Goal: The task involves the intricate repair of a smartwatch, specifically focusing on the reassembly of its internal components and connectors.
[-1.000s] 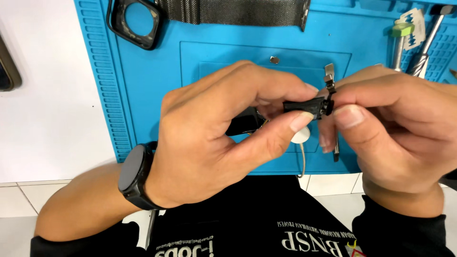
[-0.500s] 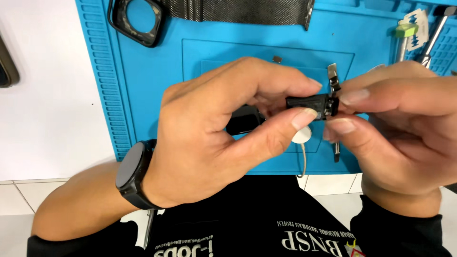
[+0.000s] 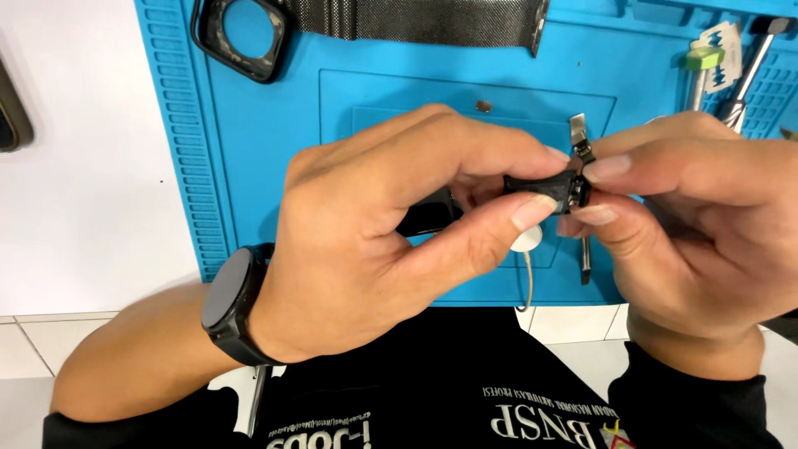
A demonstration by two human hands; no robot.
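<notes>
Both my hands meet above a blue work mat (image 3: pixel 266 150) and pinch one small black watch part (image 3: pixel 544 185). My left hand (image 3: pixel 391 241) grips its left end between thumb and fingers; a black watch sits on that wrist (image 3: pixel 234 303). My right hand (image 3: pixel 690 224) pinches the right end, where a small metal-edged connector (image 3: pixel 582 158) sticks up. Fingers hide most of the part. A dark piece (image 3: pixel 428 214) shows behind my left fingers.
On the mat lie a black watch case frame (image 3: pixel 243 37), a dark mesh band (image 3: pixel 416 18), a small screw (image 3: pixel 483 106), a white round disc with a thin cable (image 3: pixel 527 243), a slim metal tool (image 3: pixel 584 249) and tools at the top right (image 3: pixel 731 58). White table on the left.
My hands have stayed together on the black part, with only small shifts of the fingers; the right thumb and forefinger now pinch its right end more squarely.
</notes>
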